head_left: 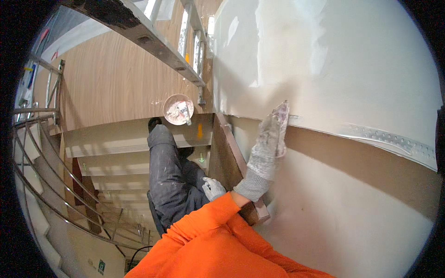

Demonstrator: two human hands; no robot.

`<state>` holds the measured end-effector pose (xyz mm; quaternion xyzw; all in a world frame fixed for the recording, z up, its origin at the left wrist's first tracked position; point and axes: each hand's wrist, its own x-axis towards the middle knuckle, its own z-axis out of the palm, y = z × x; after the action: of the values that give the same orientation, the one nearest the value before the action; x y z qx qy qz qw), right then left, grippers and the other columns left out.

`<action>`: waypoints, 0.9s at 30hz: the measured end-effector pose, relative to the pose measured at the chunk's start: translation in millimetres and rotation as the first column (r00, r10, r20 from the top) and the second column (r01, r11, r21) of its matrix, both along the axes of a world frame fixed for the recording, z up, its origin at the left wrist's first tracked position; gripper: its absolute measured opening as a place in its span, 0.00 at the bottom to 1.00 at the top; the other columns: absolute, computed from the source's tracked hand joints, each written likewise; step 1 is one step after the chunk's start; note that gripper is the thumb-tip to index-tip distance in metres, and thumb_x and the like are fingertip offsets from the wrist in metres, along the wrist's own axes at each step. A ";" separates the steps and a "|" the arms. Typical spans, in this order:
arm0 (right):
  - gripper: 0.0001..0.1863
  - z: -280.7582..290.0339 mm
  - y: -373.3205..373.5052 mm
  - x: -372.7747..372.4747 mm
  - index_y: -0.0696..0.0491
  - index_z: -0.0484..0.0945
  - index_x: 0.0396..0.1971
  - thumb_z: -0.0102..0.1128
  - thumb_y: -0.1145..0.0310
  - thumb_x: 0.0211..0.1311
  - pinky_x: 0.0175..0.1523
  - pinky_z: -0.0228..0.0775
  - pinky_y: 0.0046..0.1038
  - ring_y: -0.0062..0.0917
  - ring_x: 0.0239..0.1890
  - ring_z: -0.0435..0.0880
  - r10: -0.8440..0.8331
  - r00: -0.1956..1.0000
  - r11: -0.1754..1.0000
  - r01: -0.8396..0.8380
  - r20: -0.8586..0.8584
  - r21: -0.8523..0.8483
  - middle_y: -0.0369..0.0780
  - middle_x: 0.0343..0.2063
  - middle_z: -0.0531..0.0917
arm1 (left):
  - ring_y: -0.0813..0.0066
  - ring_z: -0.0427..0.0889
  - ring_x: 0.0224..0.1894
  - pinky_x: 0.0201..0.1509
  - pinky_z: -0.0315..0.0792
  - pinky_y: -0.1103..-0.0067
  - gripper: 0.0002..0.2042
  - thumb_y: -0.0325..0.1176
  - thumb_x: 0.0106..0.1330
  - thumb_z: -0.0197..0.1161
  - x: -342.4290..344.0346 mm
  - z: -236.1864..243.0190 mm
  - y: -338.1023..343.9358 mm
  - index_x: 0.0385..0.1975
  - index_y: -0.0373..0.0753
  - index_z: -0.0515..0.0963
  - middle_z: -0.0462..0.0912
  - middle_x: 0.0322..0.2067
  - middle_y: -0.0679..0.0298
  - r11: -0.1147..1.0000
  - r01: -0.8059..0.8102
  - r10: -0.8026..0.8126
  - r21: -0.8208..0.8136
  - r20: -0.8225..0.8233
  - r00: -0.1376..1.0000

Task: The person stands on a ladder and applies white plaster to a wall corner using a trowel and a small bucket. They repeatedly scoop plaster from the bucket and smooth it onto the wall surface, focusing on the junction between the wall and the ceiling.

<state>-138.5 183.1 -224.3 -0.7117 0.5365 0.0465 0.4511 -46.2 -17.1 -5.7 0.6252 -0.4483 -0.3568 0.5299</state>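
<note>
My left hand (pixel 270 141), in a grey work glove caked with pale plaster, reaches across to the right. It is at the lower edge of the white wall panel (pixel 296 60), its fingers stretched out; whether they touch the panel is hard to tell. My right hand (pixel 213 188), gloved too, rests by my dark trousers (pixel 168 178) below the left forearm, fingers loosely apart with nothing visible in them. A perforated metal corner strip (pixel 387 139) runs along the panel's lower edge, partly coated. Smeared filler patches show on the panel.
A round bucket (pixel 167 107) with pinkish-white compound and a spatula (pixel 187 116) stands on the wood-look floor (pixel 111 78). An aluminium ladder (pixel 153 46) rises nearby. Stairs (pixel 116 165) drop away below me, with a curved metal railing (pixel 69 185) at left. A wooden ledge (pixel 232 143) borders the stairs.
</note>
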 end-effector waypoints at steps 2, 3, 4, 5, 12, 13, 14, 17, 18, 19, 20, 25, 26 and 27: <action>0.19 16.6 -5.1 12.0 0.50 0.78 0.53 0.61 0.63 0.62 0.49 0.74 0.40 0.40 0.41 0.82 0.035 0.999 0.999 -0.035 -0.025 0.011 0.43 0.37 0.83 | 0.43 0.69 0.65 0.62 0.71 0.61 0.32 0.29 0.66 0.55 2.7 13.0 -3.4 0.71 0.34 0.56 0.65 0.66 0.44 0.985 0.067 -0.054 0.156 -0.085 0.995; 0.19 18.0 -7.5 13.1 0.49 0.78 0.53 0.61 0.63 0.62 0.49 0.74 0.40 0.40 0.41 0.82 0.028 0.999 0.999 -0.028 -0.019 0.020 0.43 0.37 0.83 | 0.43 0.71 0.63 0.61 0.71 0.61 0.30 0.28 0.65 0.55 1.6 21.0 -5.0 0.69 0.32 0.58 0.67 0.64 0.42 0.992 0.043 -0.035 0.115 -0.077 0.996; 0.19 19.9 -9.0 13.9 0.49 0.78 0.53 0.61 0.63 0.62 0.48 0.74 0.40 0.40 0.41 0.82 0.023 1.000 0.999 -0.022 -0.011 0.029 0.43 0.37 0.83 | 0.43 0.72 0.61 0.60 0.71 0.61 0.29 0.27 0.64 0.55 1.4 28.4 -5.7 0.68 0.31 0.60 0.69 0.62 0.41 0.997 0.018 -0.013 0.074 -0.070 0.997; 0.19 22.3 -8.9 14.8 0.48 0.78 0.53 0.61 0.63 0.62 0.48 0.74 0.39 0.40 0.41 0.82 0.019 1.000 0.999 -0.019 -0.003 0.040 0.42 0.37 0.83 | 0.43 0.74 0.59 0.60 0.71 0.61 0.28 0.26 0.63 0.54 1.9 35.7 -5.5 0.66 0.30 0.63 0.71 0.60 0.40 0.999 -0.008 0.010 0.033 -0.063 0.998; 0.19 24.7 -16.6 20.7 0.49 0.78 0.53 0.61 0.63 0.63 0.48 0.75 0.39 0.38 0.41 0.83 0.059 0.997 0.994 -0.053 -0.058 0.095 0.43 0.38 0.83 | 0.43 0.75 0.57 0.59 0.71 0.59 0.30 0.25 0.63 0.54 22.6 85.8 -5.8 0.68 0.31 0.60 0.73 0.58 0.39 0.992 0.014 -0.009 -0.128 0.041 0.999; 0.19 22.9 -19.3 18.1 0.49 0.78 0.54 0.60 0.63 0.63 0.48 0.75 0.39 0.38 0.40 0.83 0.054 0.995 0.995 -0.047 -0.079 0.090 0.44 0.38 0.83 | 0.42 0.75 0.57 0.59 0.71 0.58 0.30 0.25 0.62 0.54 31.9 103.2 -5.4 0.67 0.32 0.61 0.73 0.57 0.40 0.990 0.070 -0.075 -0.126 -0.038 0.996; 0.19 19.6 -17.7 18.0 0.50 0.78 0.54 0.60 0.63 0.63 0.47 0.75 0.38 0.38 0.40 0.83 0.109 0.990 0.988 -0.098 -0.093 0.116 0.44 0.38 0.83 | 0.42 0.76 0.56 0.59 0.71 0.58 0.29 0.25 0.62 0.55 50.3 107.5 -1.6 0.67 0.33 0.62 0.74 0.57 0.40 0.993 0.071 -0.081 -0.095 -0.115 0.990; 0.19 5.7 -2.5 2.9 0.50 0.79 0.53 0.60 0.63 0.63 0.46 0.76 0.38 0.38 0.38 0.84 0.032 0.990 0.996 -0.021 0.137 -0.082 0.42 0.37 0.84 | 0.42 0.76 0.54 0.58 0.71 0.58 0.30 0.26 0.61 0.56 80.3 112.0 7.7 0.67 0.36 0.63 0.75 0.54 0.42 0.994 0.077 -0.082 -0.078 -0.075 0.994; 0.19 -16.6 8.2 -12.3 0.53 0.78 0.53 0.59 0.64 0.63 0.48 0.75 0.40 0.38 0.40 0.83 0.193 0.978 0.927 -0.156 0.077 -0.342 0.42 0.38 0.84 | 0.43 0.76 0.53 0.58 0.70 0.58 0.30 0.27 0.61 0.56 84.8 114.0 6.8 0.67 0.36 0.63 0.76 0.54 0.43 0.992 0.112 -0.115 -0.060 -0.045 0.992; 0.19 -52.6 24.0 -35.0 0.55 0.77 0.53 0.58 0.65 0.64 0.50 0.73 0.41 0.39 0.42 0.82 0.338 0.941 0.774 -0.293 -0.025 -0.562 0.42 0.39 0.84 | 0.43 0.76 0.53 0.58 0.70 0.58 0.30 0.27 0.62 0.56 88.0 106.9 2.5 0.67 0.36 0.63 0.76 0.52 0.43 0.991 0.134 -0.134 0.009 0.012 0.991; 0.19 -69.2 36.6 -43.4 0.58 0.76 0.53 0.57 0.67 0.64 0.52 0.72 0.42 0.40 0.44 0.82 0.488 0.860 0.550 -0.439 -0.153 -0.710 0.42 0.40 0.84 | 0.43 0.77 0.52 0.57 0.70 0.58 0.30 0.28 0.62 0.56 98.4 89.1 1.3 0.68 0.37 0.63 0.77 0.51 0.44 0.989 0.104 -0.111 0.104 0.067 0.992; 0.09 -62.7 25.4 -30.2 0.57 0.79 0.37 0.59 0.69 0.58 0.49 0.72 0.45 0.47 0.41 0.80 0.378 0.925 0.802 -0.312 0.028 -0.509 0.47 0.37 0.81 | 0.41 0.78 0.51 0.57 0.72 0.61 0.24 0.32 0.70 0.47 84.4 15.8 -30.8 0.65 0.31 0.65 0.77 0.51 0.39 0.981 0.127 -0.158 0.144 0.234 0.959; 0.07 -56.5 22.7 -23.9 0.57 0.78 0.32 0.58 0.70 0.58 0.48 0.72 0.46 0.48 0.40 0.80 0.321 0.946 0.869 -0.273 0.051 -0.412 0.47 0.34 0.80 | 0.41 0.78 0.51 0.58 0.72 0.60 0.24 0.32 0.70 0.48 82.4 13.7 -36.3 0.65 0.31 0.65 0.77 0.51 0.38 0.988 0.128 -0.145 0.083 0.248 0.958; 0.06 -49.9 18.3 -25.5 0.57 0.78 0.31 0.58 0.70 0.57 0.48 0.72 0.45 0.46 0.40 0.80 0.401 0.915 0.801 -0.327 0.043 -0.502 0.47 0.33 0.80 | 0.41 0.78 0.51 0.58 0.72 0.59 0.24 0.33 0.71 0.48 80.2 15.7 -41.0 0.65 0.30 0.65 0.77 0.51 0.38 0.990 0.139 -0.141 0.026 0.257 0.956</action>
<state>-164.0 201.4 -274.2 -0.8928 0.3491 -0.0560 0.2791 34.1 -58.1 10.0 0.6350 -0.5552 -0.3106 0.4383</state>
